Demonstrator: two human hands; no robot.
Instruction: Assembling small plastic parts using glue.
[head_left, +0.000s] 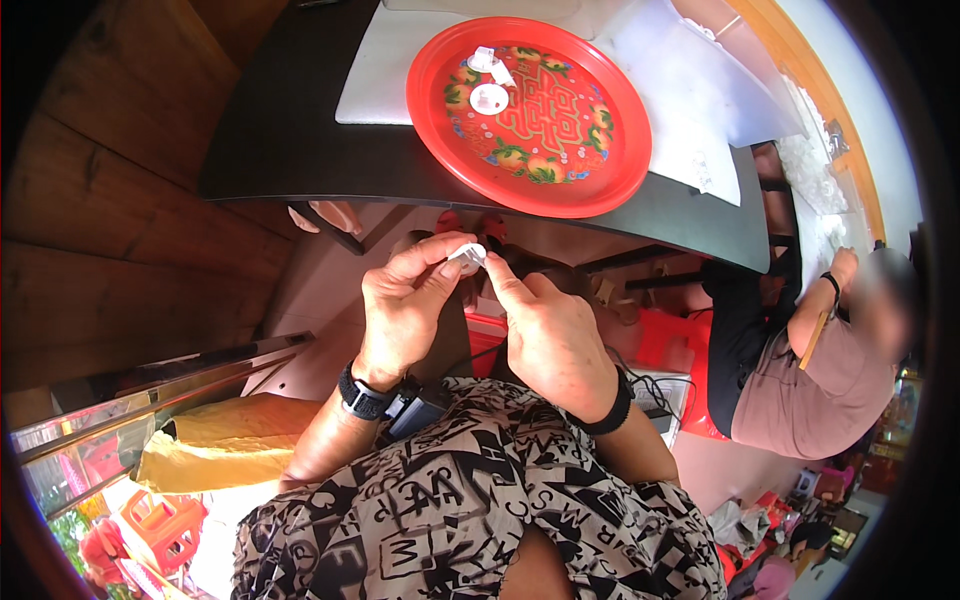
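Note:
A small white rounded piece (468,256), plastic by its look, is held up in front of me, just short of the table's near edge. My left hand (402,305) pinches it between thumb and forefinger. The forefinger of my right hand (558,345) presses against its right side, with the other fingers curled under. Whether the right thumb also grips it is hidden. Beyond my hands lies a round red tray (428,125) with a fruit and flower print. On it are a white disc (489,99) and small white pieces (483,58) near the far left.
The tray's near rim overhangs the dark table (290,150). Under it lies a white sheet (375,85). A seated person (810,400) works at the right, beside clear bags (815,170). A yellow-brown sack (220,440) and red plastic stool (165,525) stand lower left.

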